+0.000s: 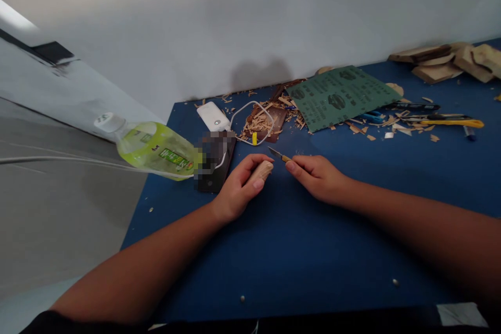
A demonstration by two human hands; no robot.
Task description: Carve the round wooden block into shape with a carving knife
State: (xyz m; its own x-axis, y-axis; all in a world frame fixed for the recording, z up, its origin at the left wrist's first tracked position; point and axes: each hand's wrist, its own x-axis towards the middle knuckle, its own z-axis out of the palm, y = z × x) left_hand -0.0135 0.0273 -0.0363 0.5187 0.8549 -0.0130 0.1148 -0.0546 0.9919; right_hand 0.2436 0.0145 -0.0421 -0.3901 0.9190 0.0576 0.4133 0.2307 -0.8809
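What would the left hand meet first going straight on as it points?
Probably the knife held in the right hand, just beyond the wooden piece in the left hand, though depth is unclear from this view.

Near back left corner of blue tabletop [305, 271]: white power bank [212, 116] with looped white cable [253, 102]. At left edge: white-capped, green-labelled bottle [143, 141], beside dark flat device [210, 184], partly blurred. Toward back edge, left to right: green sandpaper sheet [344, 96], piled wood pieces [437, 72]. Forward of wood pieces: yellow cutter [464, 123]. Beyond back edge: pale wall [274, 26].
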